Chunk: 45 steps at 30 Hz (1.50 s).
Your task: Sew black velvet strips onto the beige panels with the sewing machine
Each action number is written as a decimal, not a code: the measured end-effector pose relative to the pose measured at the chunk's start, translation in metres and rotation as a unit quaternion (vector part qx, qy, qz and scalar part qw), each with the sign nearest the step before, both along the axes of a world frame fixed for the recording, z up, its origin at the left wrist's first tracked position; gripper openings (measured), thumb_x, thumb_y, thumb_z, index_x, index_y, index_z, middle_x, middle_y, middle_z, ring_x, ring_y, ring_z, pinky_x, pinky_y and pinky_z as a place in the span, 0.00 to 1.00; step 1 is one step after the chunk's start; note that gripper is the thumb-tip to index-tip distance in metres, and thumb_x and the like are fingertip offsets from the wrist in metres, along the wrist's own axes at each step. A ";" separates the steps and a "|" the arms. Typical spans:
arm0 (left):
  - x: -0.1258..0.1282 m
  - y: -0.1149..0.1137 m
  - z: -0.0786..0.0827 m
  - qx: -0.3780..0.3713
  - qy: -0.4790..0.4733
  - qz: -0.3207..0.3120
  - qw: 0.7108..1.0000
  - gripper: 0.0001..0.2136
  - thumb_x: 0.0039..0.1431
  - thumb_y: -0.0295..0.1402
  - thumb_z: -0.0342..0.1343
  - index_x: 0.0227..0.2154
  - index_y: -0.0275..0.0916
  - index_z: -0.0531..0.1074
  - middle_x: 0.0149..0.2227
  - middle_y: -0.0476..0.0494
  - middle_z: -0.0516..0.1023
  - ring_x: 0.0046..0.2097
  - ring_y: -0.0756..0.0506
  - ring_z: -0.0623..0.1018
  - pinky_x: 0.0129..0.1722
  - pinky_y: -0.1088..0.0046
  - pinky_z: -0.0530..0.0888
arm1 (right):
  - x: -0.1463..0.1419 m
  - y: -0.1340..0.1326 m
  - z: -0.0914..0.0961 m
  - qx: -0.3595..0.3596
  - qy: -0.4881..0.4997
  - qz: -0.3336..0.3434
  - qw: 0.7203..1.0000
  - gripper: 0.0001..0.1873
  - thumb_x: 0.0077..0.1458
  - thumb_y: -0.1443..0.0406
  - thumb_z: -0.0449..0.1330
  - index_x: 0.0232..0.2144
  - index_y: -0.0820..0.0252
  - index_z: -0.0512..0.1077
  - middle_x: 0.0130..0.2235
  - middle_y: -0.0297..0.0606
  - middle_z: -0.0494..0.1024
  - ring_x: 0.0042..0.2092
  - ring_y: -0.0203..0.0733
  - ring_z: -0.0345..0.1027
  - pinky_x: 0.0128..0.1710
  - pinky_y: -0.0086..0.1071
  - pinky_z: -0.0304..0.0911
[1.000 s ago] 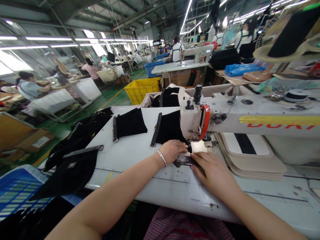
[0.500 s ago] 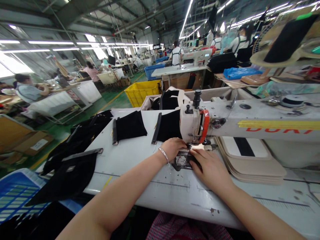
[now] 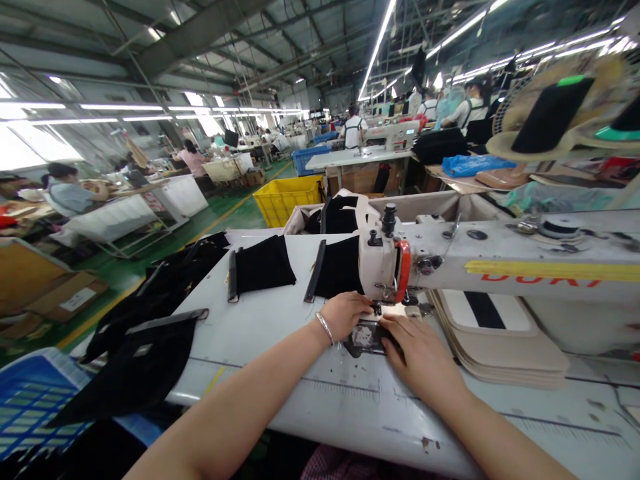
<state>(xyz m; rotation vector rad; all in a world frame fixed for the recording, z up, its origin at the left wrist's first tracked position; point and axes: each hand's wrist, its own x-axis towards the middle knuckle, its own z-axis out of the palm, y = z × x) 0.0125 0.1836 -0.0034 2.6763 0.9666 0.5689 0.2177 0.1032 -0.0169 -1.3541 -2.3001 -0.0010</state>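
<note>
My left hand (image 3: 346, 313), a silver bracelet on its wrist, rests with curled fingers against a small dark piece (image 3: 369, 338) lying under the head of a white sewing machine (image 3: 500, 263). My right hand (image 3: 423, 357) lies flat on the same piece from the near side, its fingers stretched toward the needle area. The piece sits on the white sewing table (image 3: 280, 333). What the left fingertips pinch is hidden by the hand itself.
Two black fabric panels (image 3: 263, 265) lie behind my left hand, more black fabric (image 3: 145, 347) hangs off the table's left end over a blue crate (image 3: 30, 400). Beige panels (image 3: 500, 340) are stacked right of the needle. A yellow bin (image 3: 287, 197) and other workers stand beyond.
My hands have stayed on the small dark piece and slid it slightly toward the needle. The camera tilted up a little.
</note>
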 end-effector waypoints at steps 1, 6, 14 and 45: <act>0.000 -0.001 0.002 -0.006 -0.007 0.011 1.000 0.11 0.59 0.23 0.52 0.43 0.36 0.74 0.47 0.44 0.76 0.51 0.47 0.73 0.56 0.69 0.69 | 0.000 0.000 -0.001 0.003 0.000 0.001 1.000 0.18 0.60 0.65 0.53 0.52 0.58 0.66 0.53 0.42 0.71 0.52 0.49 0.64 0.53 0.47 0.58; 0.001 -0.006 0.006 0.005 0.009 0.014 1.000 0.19 0.59 0.37 0.58 0.51 0.36 0.68 0.50 0.40 0.72 0.53 0.44 0.71 0.56 0.65 0.69 | 0.005 -0.001 -0.005 0.050 0.021 0.006 0.999 0.15 0.60 0.67 0.52 0.48 0.59 0.69 0.52 0.43 0.71 0.52 0.50 0.63 0.53 0.48 0.58; -0.020 0.055 0.009 0.027 0.125 0.137 0.982 0.10 0.65 0.30 0.48 0.40 0.39 0.74 0.46 0.40 0.72 0.52 0.42 0.69 0.56 0.60 0.67 | 0.005 0.002 -0.014 0.099 0.060 0.030 0.993 0.12 0.58 0.70 0.53 0.44 0.57 0.70 0.46 0.41 0.74 0.48 0.49 0.66 0.53 0.50 0.58; -0.054 -0.010 -0.008 -0.131 -0.089 0.114 0.981 0.19 0.58 0.33 0.55 0.53 0.42 0.69 0.59 0.41 0.66 0.62 0.39 0.63 0.66 0.49 0.49 | 0.113 -0.060 0.070 0.088 -0.136 -0.258 0.952 0.19 0.63 0.62 0.46 0.52 0.57 0.68 0.47 0.44 0.75 0.44 0.49 0.70 0.42 0.42 0.63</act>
